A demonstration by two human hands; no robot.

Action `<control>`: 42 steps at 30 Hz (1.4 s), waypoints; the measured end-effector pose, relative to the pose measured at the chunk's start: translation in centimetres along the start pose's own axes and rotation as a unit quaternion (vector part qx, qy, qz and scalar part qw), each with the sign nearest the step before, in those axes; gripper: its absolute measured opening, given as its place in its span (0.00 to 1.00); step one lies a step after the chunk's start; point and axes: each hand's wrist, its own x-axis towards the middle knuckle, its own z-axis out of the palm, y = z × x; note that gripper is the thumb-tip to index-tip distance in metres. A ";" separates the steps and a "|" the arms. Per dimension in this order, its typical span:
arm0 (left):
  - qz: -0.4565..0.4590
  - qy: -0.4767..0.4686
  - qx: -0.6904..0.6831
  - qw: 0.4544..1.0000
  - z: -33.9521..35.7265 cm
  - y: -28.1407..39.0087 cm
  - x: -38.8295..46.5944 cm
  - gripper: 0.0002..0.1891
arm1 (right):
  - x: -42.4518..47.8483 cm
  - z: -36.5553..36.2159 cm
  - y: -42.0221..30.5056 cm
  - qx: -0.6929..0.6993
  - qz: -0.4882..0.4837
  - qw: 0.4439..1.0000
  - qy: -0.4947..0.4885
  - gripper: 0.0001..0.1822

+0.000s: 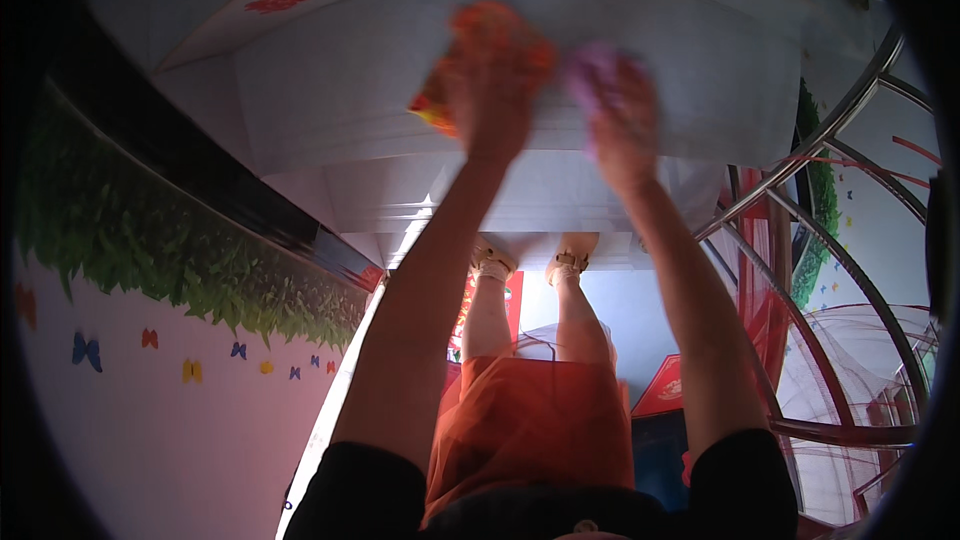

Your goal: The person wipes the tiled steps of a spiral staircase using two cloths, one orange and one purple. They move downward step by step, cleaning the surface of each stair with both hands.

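Both of my hands are on or just above a pale stair step [360, 90], side by side. My left hand [491, 97] has an orange patterned cloth or soft packet [499, 26] bunched in it, with a yellow-and-red corner sticking out at the left. My right hand [626, 120] holds a pink-purple cloth [600, 71]. Motion blurs both hands, so their fingers are hard to make out. Whether each cloth presses on the step cannot be told. Below the hands, my feet in tan shoes [568, 261] stand on a lower step, under an orange skirt [540, 420].
Red paper cutouts [281, 0] mark the step edge above. A metal railing [795, 157] with red netting curves along the right. On the left runs a dark baseboard [225, 180] below a wall with grass and butterfly decorations [86, 351]. A red box [664, 388] lies lower down.
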 end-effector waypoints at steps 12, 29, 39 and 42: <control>0.093 -0.197 -0.066 0.974 -1.5 4.4 -3.7 0.28 | -2.0 -1.3 7.5 -0.300 0.096 0.948 0.045 0.22; -0.010 0.126 0.003 0.992 3.2 0.8 5.2 0.32 | 5.7 -6.2 16.1 -0.198 0.021 0.979 -0.038 0.17; 0.176 -0.122 -0.134 0.968 3.5 14.4 0.9 0.29 | 1.2 -5.3 17.8 -0.402 0.332 0.851 0.058 0.28; 0.144 -0.059 -0.105 0.982 1.2 5.1 0.1 0.31 | 4.9 4.7 9.7 -0.307 0.258 0.909 0.113 0.24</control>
